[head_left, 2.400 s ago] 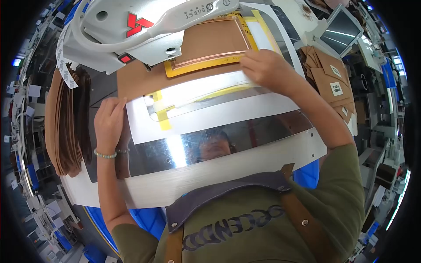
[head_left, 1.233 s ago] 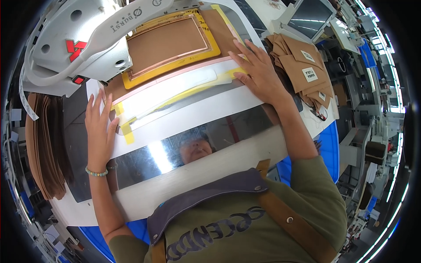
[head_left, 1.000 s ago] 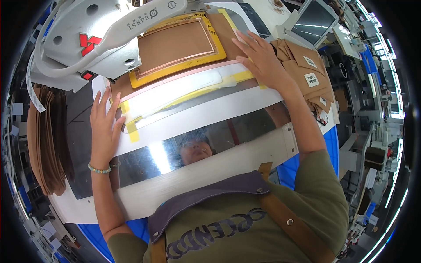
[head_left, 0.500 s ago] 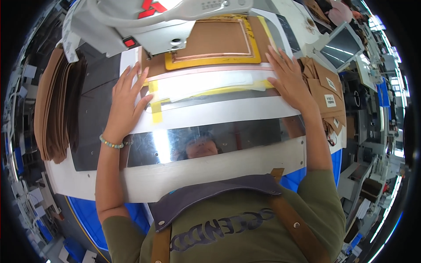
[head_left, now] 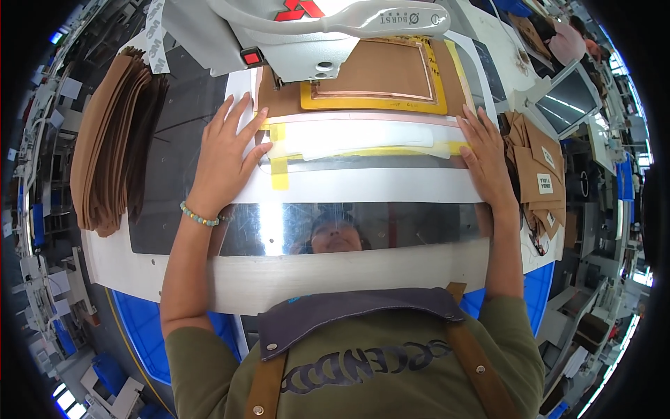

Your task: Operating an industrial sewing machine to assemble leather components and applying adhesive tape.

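Note:
My left hand (head_left: 227, 150) lies open, fingers spread, at the left edge of a brown sheet (head_left: 279, 98) and its white backing. My right hand (head_left: 486, 157) rests open on their right edge. A yellow frame (head_left: 373, 107) with a copper-coloured inner border lies on the brown sheet, partly beneath a grey machine head (head_left: 251, 31) with a long light handle (head_left: 398, 22). Along the sheet's near edge run a pink strip (head_left: 359, 117), a white strip (head_left: 356, 140) and yellow tape (head_left: 280, 178). A reflective metal plate (head_left: 412, 223) spans the bench below them.
Stacked brown pieces (head_left: 105, 143) stand at the left, more labelled brown pieces (head_left: 530, 160) at the right, beside a tilted screen (head_left: 569, 98). A blue bin (head_left: 139, 325) is under the bench (head_left: 349, 269). Another person (head_left: 567, 42) is at the upper right.
My fingers were bent at the sheet 2.4 seconds ago; both hands then spread flat at its sides. The brown sheet's near edge shows a pink strip since then. The view has shifted.

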{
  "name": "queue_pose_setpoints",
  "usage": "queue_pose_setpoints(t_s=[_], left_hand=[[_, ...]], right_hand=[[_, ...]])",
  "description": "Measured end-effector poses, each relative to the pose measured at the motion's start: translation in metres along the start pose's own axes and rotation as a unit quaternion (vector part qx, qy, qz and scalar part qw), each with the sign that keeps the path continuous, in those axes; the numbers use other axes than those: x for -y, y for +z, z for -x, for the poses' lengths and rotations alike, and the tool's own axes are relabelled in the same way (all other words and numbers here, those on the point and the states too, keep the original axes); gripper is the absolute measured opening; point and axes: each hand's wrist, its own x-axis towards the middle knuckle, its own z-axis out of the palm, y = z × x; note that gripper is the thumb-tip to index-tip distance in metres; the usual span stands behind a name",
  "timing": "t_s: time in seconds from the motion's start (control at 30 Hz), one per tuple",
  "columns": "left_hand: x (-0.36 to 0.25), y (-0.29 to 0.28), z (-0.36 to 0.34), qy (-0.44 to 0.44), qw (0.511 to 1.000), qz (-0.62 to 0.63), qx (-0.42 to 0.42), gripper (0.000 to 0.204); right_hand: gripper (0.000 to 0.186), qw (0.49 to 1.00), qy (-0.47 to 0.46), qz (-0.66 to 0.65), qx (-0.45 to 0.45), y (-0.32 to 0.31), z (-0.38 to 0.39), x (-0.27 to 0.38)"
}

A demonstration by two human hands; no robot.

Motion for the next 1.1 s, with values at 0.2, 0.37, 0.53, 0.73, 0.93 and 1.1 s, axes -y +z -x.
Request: queue_pose_setpoints(t_s=[0.2,0.37,0.53,0.73,0.93,1.1], left_hand=[[0.001,-0.001,0.000,0.030,0.999,0.029,-0.004,0.062],[0.002,0.002,-0.002,0.019,0.999,0.030,0.032,0.056],[0.003,0.006,-0.003,0.010,0.999,0.025,0.040,0.056],[0.005,0.005,-0.002,0.017,0.999,0.025,0.030,0.056],[0.005,0.003,-0.002,0.018,0.999,0.036,0.026,0.055],[0.004,0.003,-0.001,0.017,0.999,0.040,0.029,0.054]], right_hand=[[0.057,0.995,0.001,-0.071,-0.076,0.006,-0.002,-0.004],[0.058,0.998,-0.002,0.000,-0.058,0.013,0.004,-0.006],[0.054,0.998,0.008,-0.017,-0.068,0.012,0.001,-0.005],[0.048,0.995,0.020,-0.054,-0.076,0.009,0.000,-0.004],[0.043,0.992,0.022,-0.081,-0.097,0.009,0.000,-0.004],[0.042,0.991,0.016,-0.068,-0.111,0.010,0.000,-0.005]])
